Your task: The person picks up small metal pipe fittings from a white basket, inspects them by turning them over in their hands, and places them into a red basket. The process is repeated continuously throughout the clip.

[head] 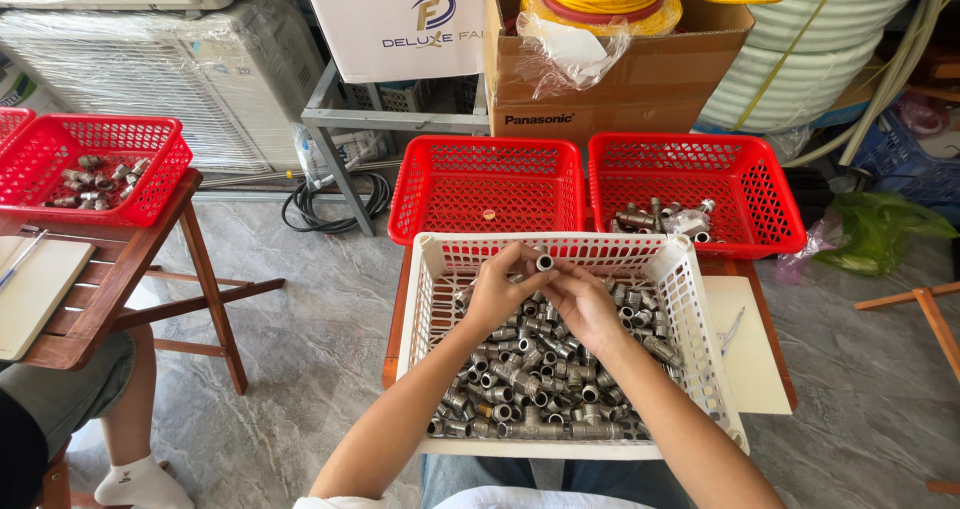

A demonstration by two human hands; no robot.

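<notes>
Over a white plastic basket (690,299) heaped with several grey metal pipe fittings (530,379), both my hands meet. My left hand (500,287) and my right hand (583,304) pinch one small metal fitting (545,262) between their fingertips, above the far end of the heap. Behind the white basket stand two red baskets: the left one (487,184) holds a single small piece, the right one (700,174) holds several fittings in its near corner.
Another person's leg (125,409) shows at the lower left beside a wooden table (120,269) carrying a red basket (95,169) of fittings. Cardboard boxes (610,79), a yellow cable coil, white hose rolls and a wrapped air-conditioner unit stand behind. A pen (732,329) lies on a board at right.
</notes>
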